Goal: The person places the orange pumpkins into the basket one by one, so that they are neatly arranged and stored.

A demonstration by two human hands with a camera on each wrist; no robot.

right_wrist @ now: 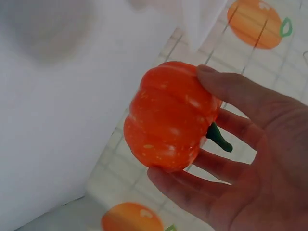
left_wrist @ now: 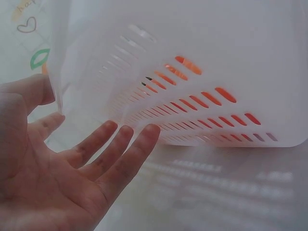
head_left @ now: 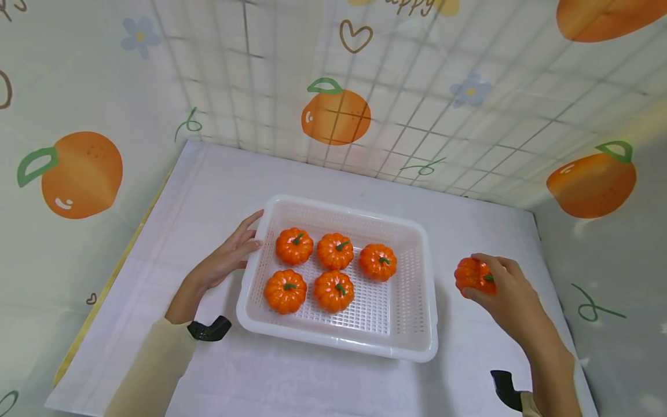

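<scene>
A white plastic basket with slotted walls stands on the table. Inside it sit several small orange toy pumpkins with green stems, among them one pumpkin at the right of the group. My left hand touches the basket's left rim with its fingertips, the fingers loosely extended; in the left wrist view the slotted wall rises beside them. To the right of the basket, my right hand grips another toy pumpkin between thumb and fingers, with its stem toward the palm.
A white cloth covers the table. Behind it rises a backdrop printed with oranges and flowers, with a wire grid showing through. A similar printed sheet hangs on the left. A black strap end sticks out from the left wrist.
</scene>
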